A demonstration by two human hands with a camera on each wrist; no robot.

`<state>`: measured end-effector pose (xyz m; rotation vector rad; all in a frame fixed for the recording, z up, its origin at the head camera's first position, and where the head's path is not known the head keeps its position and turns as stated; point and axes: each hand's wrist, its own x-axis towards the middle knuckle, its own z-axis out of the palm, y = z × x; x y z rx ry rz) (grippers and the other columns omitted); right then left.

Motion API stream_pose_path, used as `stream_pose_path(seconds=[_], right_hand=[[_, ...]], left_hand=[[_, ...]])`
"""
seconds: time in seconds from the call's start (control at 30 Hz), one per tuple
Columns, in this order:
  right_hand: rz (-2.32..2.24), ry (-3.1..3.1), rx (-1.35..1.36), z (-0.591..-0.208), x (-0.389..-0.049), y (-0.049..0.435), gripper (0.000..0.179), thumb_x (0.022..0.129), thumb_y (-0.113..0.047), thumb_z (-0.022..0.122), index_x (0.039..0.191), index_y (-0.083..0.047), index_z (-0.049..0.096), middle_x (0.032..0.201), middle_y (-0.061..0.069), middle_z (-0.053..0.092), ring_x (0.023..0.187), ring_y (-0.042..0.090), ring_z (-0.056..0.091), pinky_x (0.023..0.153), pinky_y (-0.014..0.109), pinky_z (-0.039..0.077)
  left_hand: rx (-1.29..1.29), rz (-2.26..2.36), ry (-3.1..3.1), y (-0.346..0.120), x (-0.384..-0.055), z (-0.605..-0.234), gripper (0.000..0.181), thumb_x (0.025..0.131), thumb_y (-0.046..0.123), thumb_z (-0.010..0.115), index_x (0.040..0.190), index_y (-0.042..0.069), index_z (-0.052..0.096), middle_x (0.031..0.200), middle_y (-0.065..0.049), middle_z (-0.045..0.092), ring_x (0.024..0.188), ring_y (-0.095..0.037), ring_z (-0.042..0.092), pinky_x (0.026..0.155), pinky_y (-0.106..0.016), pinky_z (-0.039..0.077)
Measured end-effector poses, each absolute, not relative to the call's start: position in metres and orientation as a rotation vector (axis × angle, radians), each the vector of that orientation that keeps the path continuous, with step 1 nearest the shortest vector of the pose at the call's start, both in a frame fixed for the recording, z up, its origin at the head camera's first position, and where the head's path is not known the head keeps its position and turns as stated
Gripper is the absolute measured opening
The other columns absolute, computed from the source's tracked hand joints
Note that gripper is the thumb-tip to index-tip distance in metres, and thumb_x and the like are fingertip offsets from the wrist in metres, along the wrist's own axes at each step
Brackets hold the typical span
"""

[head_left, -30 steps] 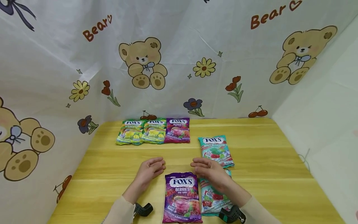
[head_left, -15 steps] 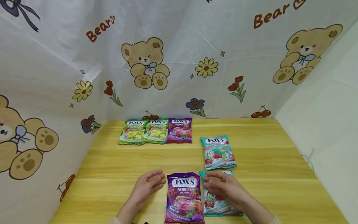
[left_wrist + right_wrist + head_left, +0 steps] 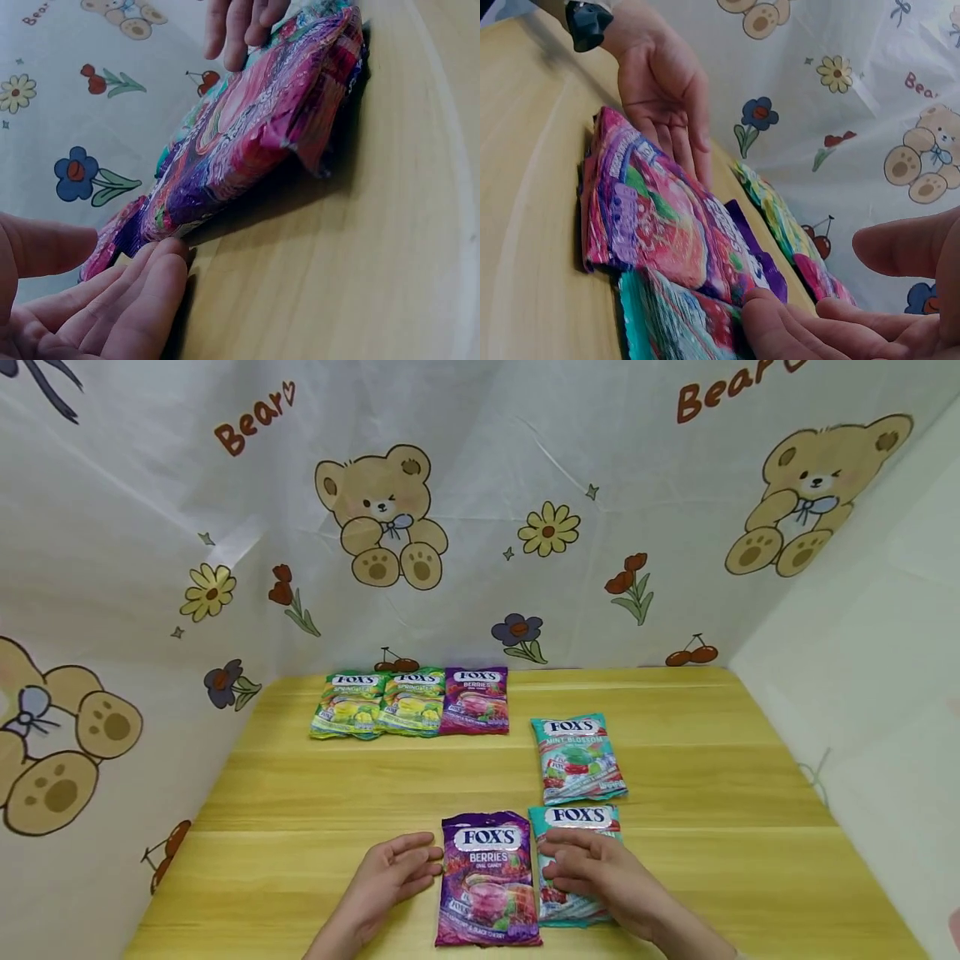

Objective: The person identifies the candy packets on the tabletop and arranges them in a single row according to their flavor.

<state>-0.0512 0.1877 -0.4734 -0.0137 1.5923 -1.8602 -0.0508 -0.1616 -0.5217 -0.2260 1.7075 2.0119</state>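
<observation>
A purple bag of berries candy (image 3: 489,881) lies face up at the near middle of the table. My left hand (image 3: 386,881) is beside its left edge with fingers extended; in the left wrist view, the fingertips (image 3: 169,255) are right at the bag's lower side. On the other side, a teal bag of mint candy (image 3: 576,817) lies along the purple bag. My right hand (image 3: 603,872) is over that teal bag and covers part of it, fingers loosely bent and pointing at the purple bag. Neither hand grips anything.
Just beyond the covered teal bag lies a second mint candy bag (image 3: 577,760). Along the back edge, two yellow-green candy bags (image 3: 412,703) overlap beside another purple berries bag (image 3: 476,702). A cloth printed with bears (image 3: 457,627) hangs behind the wooden table (image 3: 712,777).
Both hands have come nearer to the person, down to the sides of the purple bag. The right hand no longer overlaps the farther mint bag. The head view has shifted slightly.
</observation>
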Motion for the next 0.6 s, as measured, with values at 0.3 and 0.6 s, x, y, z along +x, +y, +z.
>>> stream_pose_path(seconds=[0.3,0.6], right_hand=[[-1.816,1.635,0.008,-0.472,-0.047,0.173,0.063,0.107,-0.021,0.057,0.152,0.016,0.031,0.152,0.033,0.045,0.124,0.032,0.065,0.102,0.043,0.058],[-1.732,1.675,0.043,-0.467,-0.042,0.156,0.067,0.105,-0.024,0.060,0.156,0.009,0.031,0.159,0.039,0.031,0.147,0.050,0.037,0.107,0.050,0.053]], left_hand=[[-0.243,1.961,1.753,-0.154,-0.045,-0.519,0.042,0.106,0.017,0.058,0.138,-0.010,0.056,0.119,-0.010,0.075,0.094,-0.017,0.076,0.084,-0.034,0.064],[-0.254,1.929,1.797,-0.149,-0.039,-0.516,0.038,0.105,0.016,0.059,0.135,-0.008,0.061,0.115,-0.009,0.075,0.090,-0.018,0.076,0.081,-0.036,0.065]])
